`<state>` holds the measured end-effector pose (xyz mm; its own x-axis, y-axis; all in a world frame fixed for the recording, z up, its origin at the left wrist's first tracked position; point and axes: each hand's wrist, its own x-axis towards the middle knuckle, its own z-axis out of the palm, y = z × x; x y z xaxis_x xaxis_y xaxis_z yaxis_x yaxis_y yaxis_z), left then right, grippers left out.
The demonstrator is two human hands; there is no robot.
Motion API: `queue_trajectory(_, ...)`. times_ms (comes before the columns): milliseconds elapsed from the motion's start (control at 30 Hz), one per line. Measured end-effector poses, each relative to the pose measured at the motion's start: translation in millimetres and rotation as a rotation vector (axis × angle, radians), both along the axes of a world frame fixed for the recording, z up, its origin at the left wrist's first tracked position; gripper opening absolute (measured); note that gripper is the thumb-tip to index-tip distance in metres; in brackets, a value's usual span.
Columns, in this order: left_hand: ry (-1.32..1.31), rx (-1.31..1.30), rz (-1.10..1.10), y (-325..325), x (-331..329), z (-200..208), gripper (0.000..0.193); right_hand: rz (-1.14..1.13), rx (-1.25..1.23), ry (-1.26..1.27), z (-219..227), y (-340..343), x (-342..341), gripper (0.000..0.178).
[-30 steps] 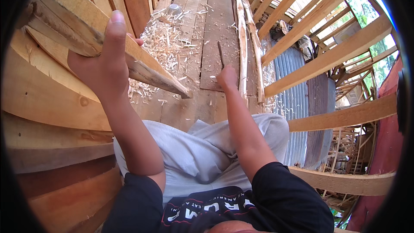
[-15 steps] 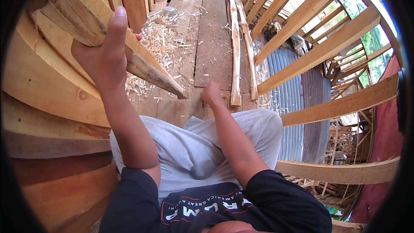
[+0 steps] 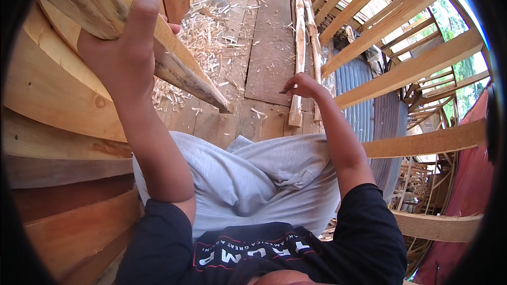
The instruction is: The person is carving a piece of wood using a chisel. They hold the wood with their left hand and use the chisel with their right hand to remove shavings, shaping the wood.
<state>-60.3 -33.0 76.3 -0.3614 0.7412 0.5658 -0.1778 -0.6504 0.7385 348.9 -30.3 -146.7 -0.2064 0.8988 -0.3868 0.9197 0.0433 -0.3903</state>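
Wooden floorboards (image 3: pixel 269 68) are running to the right of the beam (image 3: pixel 187 76), with pale shavings (image 3: pixel 206 37) lying along its right side. Your left hand (image 3: pixel 124 47) is wrapping its grip round the beam, thumb lying on top. Compared with half a second ago, your right hand (image 3: pixel 306 85) is sitting farther right of the beam's lower end, beside the pale strips (image 3: pixel 300 47), so only your left is steadying the beam. Your right grip is curling in, apparently holding a thin dark tool (image 3: pixel 283 92), mostly hidden. Beyond the beam's lower end, past most shavings, a clear cup (image 3: pixel 219 0) is resting; its contents aren't showing.
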Motion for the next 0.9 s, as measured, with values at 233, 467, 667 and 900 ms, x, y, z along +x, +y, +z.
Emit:
queue_trajectory(233,-0.006,-0.002,0.041,-0.6,2.9,1.4,0.022,0.077,-0.148,-0.026,-23.6,-3.9,9.4,0.020)
queue_trajectory(467,0.071,-0.072,0.083,-6.1,-4.8,1.3,0.023,-0.143,0.098,0.265,-4.3,29.7,-20.0,0.021)
queue_trajectory(667,0.082,-0.053,0.069,-2.3,-6.9,-0.6,0.023,0.230,-0.097,0.219,-39.0,15.5,-53.7,0.022)
queue_trajectory(900,0.091,-0.091,0.076,-3.3,-10.3,-1.0,0.023,-0.140,0.211,0.090,-30.4,41.1,-48.4,0.020)
